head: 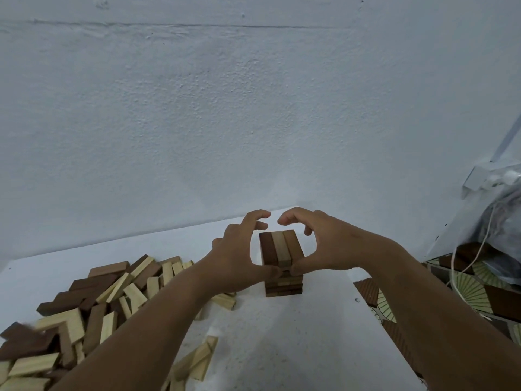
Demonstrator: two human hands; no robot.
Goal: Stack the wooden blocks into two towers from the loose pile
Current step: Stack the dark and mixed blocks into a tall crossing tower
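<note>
The loose pile point(93, 303) sprawls well off to the left of my grip, nearer my left hand point(239, 255) than my right hand point(324, 246). The single tower point(282, 263) stands between my palms, its top three blocks running long-axis away from me. Both hands cup it, thumbs point(272, 270) pressing the near face, curled fingers arched above, touching nothing. No container holds any blocks.

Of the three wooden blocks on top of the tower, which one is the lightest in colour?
The middle block: pale tan, lying between the dark brown block on its left and the reddish-brown block on its right.
</note>
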